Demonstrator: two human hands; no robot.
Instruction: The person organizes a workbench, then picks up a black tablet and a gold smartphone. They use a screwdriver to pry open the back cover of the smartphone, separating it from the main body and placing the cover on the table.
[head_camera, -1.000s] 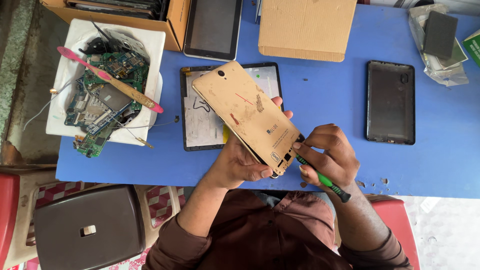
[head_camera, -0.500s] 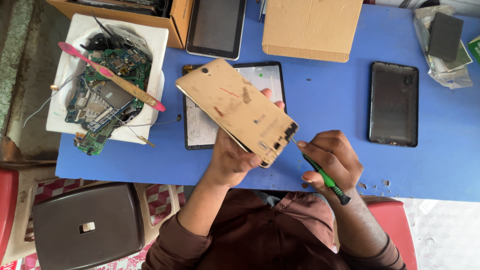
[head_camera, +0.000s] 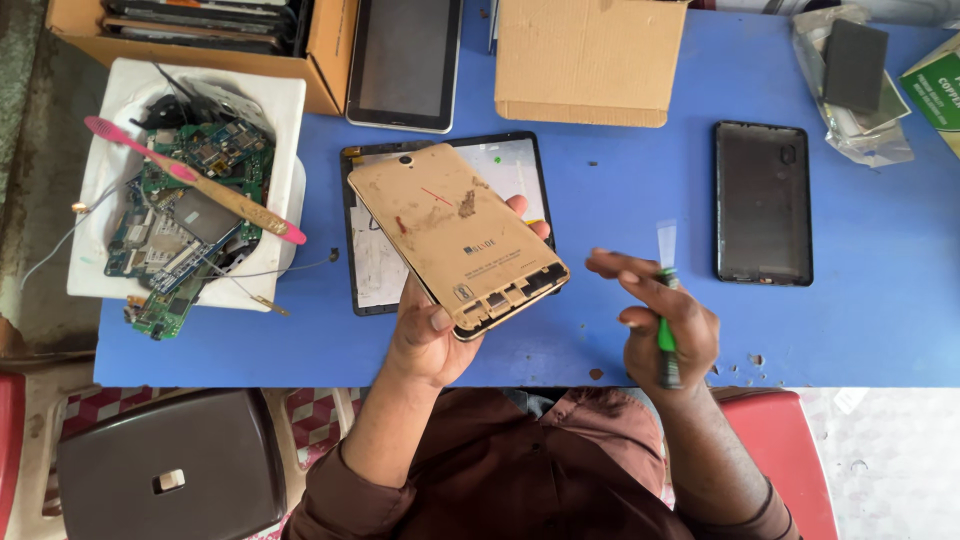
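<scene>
My left hand (head_camera: 430, 335) grips the gold tablet shell (head_camera: 455, 238), tilted toward 10 o'clock. At 3 o'clock, my right hand (head_camera: 665, 325) pinches a green pry tool (head_camera: 665, 325), fingers half spread.

The gold back cover (head_camera: 455, 238) hides most of the opened tablet (head_camera: 500, 165) lying under it, and the fingers of the left hand (head_camera: 428, 335) behind it show only as tips at its right edge. The green-handled tool (head_camera: 665, 310) in the right hand (head_camera: 665, 325) is blurred, its tip unclear. The picture's top edge cuts off the cardboard box (head_camera: 585, 60), the dark tablet (head_camera: 405, 65) and the box of stacked devices (head_camera: 215, 30). The circuit boards (head_camera: 185, 225) in the white tray (head_camera: 110, 180) are too tangled to tell apart.
</scene>
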